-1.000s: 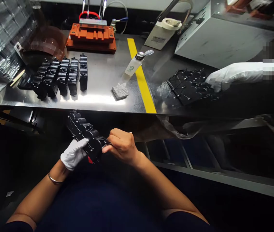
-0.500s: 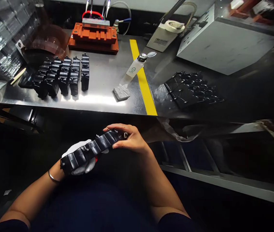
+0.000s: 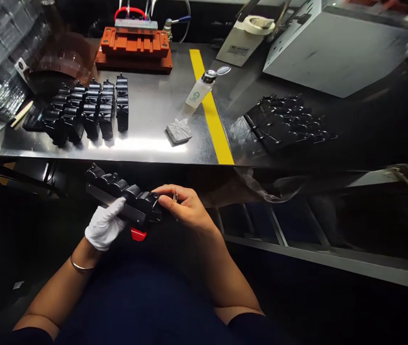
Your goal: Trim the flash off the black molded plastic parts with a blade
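One ridged black part (image 3: 134, 191) was held lower and to the left of the yellow stripe (image 3: 215, 122), the gloved left hand (image 3: 103, 226) clasping its long side and the bare right hand (image 3: 186, 207) pinching its right end, fingers nearly together. Left of the stripe, the desk (image 3: 146, 108) carried rows of similar black parts (image 3: 91, 109), a white pad (image 3: 179, 132) and a bottle (image 3: 197, 92).

- Left hand (image 3: 103, 227), gloved: grips black part (image 3: 112, 183).
- Right hand (image 3: 185, 206), bare: touches part's right end.
- Bench (image 3: 146, 120): rows of parts (image 3: 90, 112), bottle (image 3: 198, 92) by yellow tape (image 3: 214, 122), orange fixture (image 3: 134, 44).
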Demonstrator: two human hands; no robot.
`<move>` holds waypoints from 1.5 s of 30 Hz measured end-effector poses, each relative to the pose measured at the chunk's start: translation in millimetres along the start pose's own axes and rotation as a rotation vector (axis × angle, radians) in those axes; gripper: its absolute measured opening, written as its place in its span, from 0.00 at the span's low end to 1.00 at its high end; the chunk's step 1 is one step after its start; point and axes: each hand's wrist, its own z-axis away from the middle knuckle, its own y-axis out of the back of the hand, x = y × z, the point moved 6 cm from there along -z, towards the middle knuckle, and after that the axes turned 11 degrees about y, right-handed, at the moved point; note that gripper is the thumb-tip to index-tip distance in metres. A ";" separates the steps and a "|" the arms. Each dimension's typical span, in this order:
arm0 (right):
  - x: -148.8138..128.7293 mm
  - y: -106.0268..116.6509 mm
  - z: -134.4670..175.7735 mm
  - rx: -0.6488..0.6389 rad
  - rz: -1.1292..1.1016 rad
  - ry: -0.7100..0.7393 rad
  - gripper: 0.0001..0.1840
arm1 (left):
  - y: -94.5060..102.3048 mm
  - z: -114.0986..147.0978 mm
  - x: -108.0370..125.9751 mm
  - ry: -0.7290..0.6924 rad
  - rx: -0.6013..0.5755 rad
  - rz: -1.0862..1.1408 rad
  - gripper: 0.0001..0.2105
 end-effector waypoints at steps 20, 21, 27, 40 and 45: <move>8.2 -0.5 -3.6 0.186 0.462 0.313 0.20 | 14.1 -8.7 -7.7 0.260 0.017 0.360 0.17; 7.7 3.6 -4.8 0.160 0.610 0.302 0.21 | 18.6 -7.6 -3.2 0.228 0.027 0.320 0.16; -10.4 -9.8 -9.1 -0.241 0.808 0.353 0.27 | 25.6 4.4 10.4 0.156 -0.108 -0.067 0.20; -29.3 -36.0 0.4 -0.241 0.768 0.767 0.31 | 21.1 5.1 -9.6 0.166 -0.136 -0.025 0.20; -32.4 -34.6 -0.3 -0.131 0.870 0.734 0.31 | 20.4 8.0 -9.8 0.124 -0.107 0.057 0.17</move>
